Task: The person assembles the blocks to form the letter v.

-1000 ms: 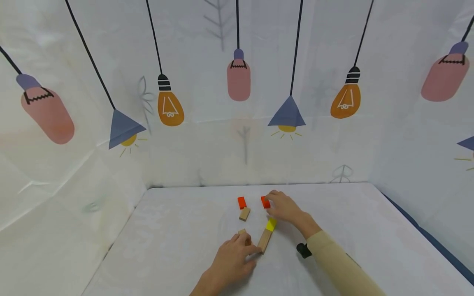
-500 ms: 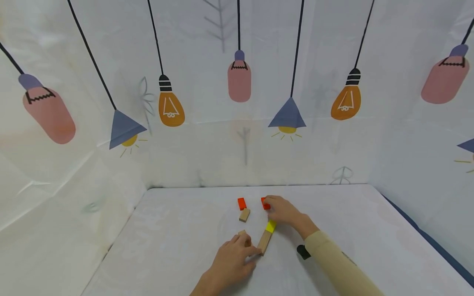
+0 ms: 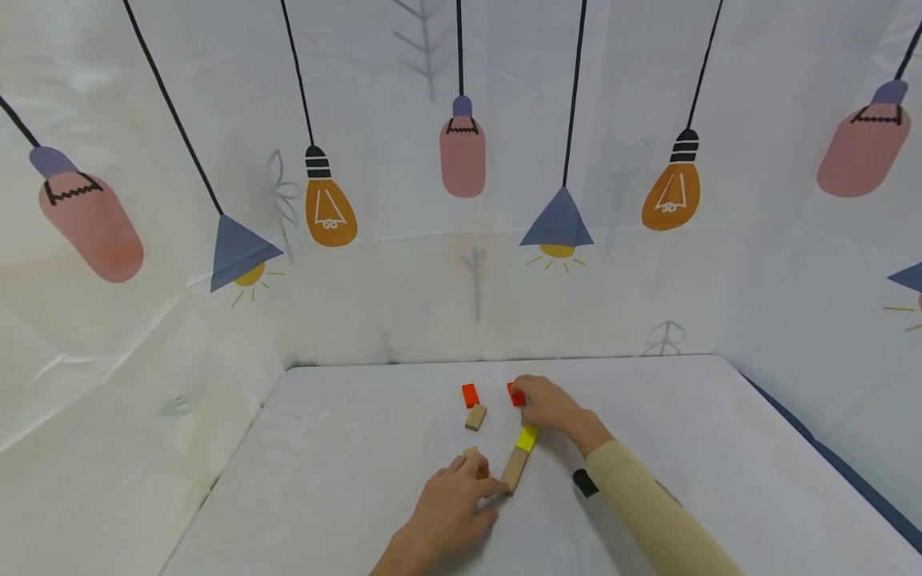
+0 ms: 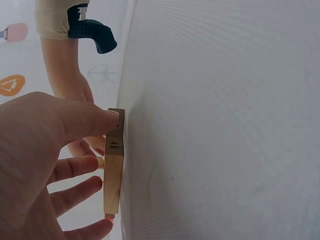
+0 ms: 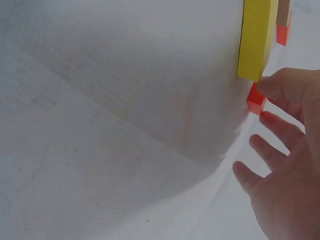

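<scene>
My left hand [image 3: 452, 500] is low over the table. Its thumb presses a wooden block marked 48 [image 4: 114, 145], and the curled fingers lie along the plain wooden block [image 4: 113, 182] beside it. In the head view the hand partly hides the wood beneath. A wooden block [image 3: 515, 470] runs away from the thumb, with a yellow block [image 3: 528, 438] in line at its far end. Beyond the yellow block, my right hand [image 3: 551, 404] holds a red block [image 3: 515, 394] between thumb and forefinger, while its other fingers are spread apart.
To the left, another red block [image 3: 471, 395] lies just beyond a small wooden block [image 3: 475, 417]. All of them are on a white table [image 3: 324, 480]. A white sheet printed with lamps [image 3: 403, 296] hangs behind its far edge.
My right hand and forearm have shifted slightly left, the fingers closer round the red block. The left hand and the blocks look unmoved.
</scene>
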Demonstrator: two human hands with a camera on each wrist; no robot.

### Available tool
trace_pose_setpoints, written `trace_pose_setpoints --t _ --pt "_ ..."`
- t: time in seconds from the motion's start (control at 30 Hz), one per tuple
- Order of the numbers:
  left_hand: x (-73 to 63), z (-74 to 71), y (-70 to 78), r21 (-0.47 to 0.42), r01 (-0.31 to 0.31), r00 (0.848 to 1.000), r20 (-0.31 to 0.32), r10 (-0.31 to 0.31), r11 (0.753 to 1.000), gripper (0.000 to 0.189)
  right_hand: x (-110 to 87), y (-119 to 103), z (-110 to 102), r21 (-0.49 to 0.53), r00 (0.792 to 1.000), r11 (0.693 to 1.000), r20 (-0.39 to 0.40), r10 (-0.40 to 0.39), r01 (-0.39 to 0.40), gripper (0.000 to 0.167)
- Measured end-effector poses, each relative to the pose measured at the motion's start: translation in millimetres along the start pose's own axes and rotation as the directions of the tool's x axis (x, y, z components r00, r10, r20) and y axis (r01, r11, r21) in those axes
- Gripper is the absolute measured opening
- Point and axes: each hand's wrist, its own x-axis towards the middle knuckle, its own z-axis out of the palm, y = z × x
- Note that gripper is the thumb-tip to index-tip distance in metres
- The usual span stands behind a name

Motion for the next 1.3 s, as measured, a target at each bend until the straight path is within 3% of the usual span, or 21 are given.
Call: trace_pose_setpoints --t 0.6,0.93,1.3 --pt "1.0 -1.1 2.3 -0.012 0.022 1.000 0.014 -0.022 1.000 0.032 5.5 -5.5 -6.7 -0.074 0.999 0.997 0.044 -0.001 0.004 0.029" --pt "0.1 -1.0 1.0 -0.018 0.028 0.999 0.035 -0.027 0.999 0.032 4.1 -4.6 -3.0 -0.107 1.000 0.994 0.018 -0.025 0.027 0.018" --pt "0.8 0.5 0.5 -0.030 0.038 0.998 0.048 -0.036 0.999 0.032 1.2 -6.0 -5.4 -0.122 1.000 0.992 0.023 -0.015 0.018 0.023"
